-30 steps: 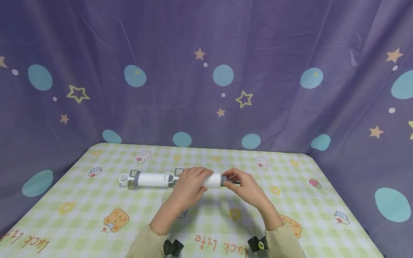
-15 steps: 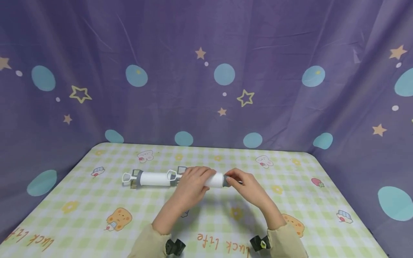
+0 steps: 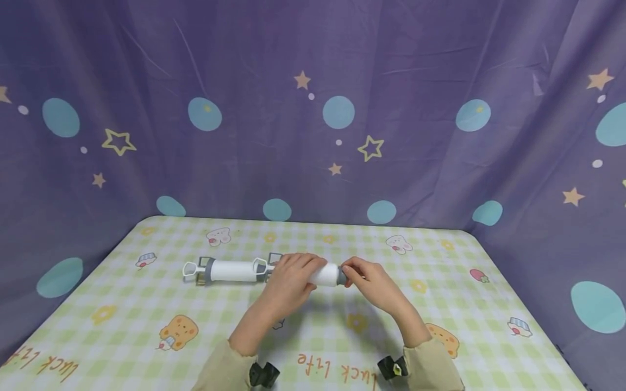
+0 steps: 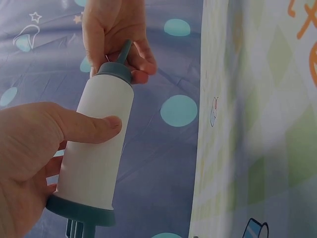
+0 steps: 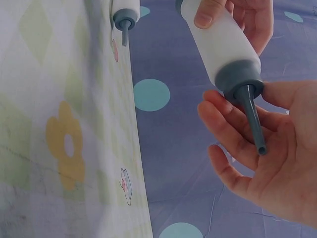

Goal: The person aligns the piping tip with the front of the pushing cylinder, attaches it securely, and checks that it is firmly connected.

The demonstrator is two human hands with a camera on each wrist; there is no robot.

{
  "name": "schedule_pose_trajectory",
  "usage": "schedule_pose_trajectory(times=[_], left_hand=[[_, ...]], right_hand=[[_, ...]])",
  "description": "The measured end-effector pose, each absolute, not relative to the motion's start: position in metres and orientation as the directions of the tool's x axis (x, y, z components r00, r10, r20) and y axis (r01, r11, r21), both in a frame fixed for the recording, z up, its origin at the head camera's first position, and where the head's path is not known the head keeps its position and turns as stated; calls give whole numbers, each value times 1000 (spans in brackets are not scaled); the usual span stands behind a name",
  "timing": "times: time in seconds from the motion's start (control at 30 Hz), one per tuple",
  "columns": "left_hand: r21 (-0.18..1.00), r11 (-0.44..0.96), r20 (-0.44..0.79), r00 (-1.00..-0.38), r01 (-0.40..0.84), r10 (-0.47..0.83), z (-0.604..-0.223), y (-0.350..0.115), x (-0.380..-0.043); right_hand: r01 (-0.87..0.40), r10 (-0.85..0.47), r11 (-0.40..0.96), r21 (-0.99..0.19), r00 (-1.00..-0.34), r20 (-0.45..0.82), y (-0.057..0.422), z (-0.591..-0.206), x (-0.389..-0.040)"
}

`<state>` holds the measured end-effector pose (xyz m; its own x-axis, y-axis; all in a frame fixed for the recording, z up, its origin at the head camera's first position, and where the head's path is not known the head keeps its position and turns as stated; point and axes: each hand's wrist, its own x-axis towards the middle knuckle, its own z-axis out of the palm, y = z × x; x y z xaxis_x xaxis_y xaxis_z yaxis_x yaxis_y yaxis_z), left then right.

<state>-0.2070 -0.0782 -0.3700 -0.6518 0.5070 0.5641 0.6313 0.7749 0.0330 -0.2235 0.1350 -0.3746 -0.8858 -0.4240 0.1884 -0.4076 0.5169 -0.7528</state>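
My left hand (image 3: 290, 279) grips the white barrel (image 4: 91, 153) of a large piping syringe, thumb across its side and fingers behind. At the syringe's right end, my right hand (image 3: 374, 283) pinches the grey end cap (image 5: 237, 78) between thumb and fingers. A long tapered grey nozzle (image 5: 253, 124) sticks out of this cap over the right palm. On its left end is a grey collar (image 4: 81, 210) with a white loop handle (image 3: 261, 266), partly behind the left hand. A second, similar syringe (image 3: 232, 271) lies to the left, its far end overlapped by the held one.
A green-and-white checked cloth (image 3: 220, 326) with printed cartoons covers the table. Behind and around it hangs a purple curtain (image 3: 274, 152) with stars and blue dots. A dark wrist device (image 3: 264, 374) sits at the left sleeve, another (image 3: 392, 369) at the right.
The right fingers have shifted round the grey cap, and the nozzle that showed past them in the head view is now covered. The left hand and second syringe stay in place.
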Motion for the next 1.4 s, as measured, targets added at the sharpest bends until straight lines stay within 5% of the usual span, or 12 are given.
schedule_pose_trajectory(times=[0.43, 0.7, 1.4], left_hand=[[77, 776, 551, -675, 626, 490, -372, -81, -206], [85, 788, 531, -697, 610, 482, -372, -81, -205], [79, 780, 546, -682, 621, 487, -371, -80, -206]], right_hand=[[-449, -380, 499, -741, -882, 279, 138, -377, -221], [-571, -444, 434, -696, -808, 387, 139, -381, -224], [-561, -457, 466, -684, -815, 357, 139, -380, -227]])
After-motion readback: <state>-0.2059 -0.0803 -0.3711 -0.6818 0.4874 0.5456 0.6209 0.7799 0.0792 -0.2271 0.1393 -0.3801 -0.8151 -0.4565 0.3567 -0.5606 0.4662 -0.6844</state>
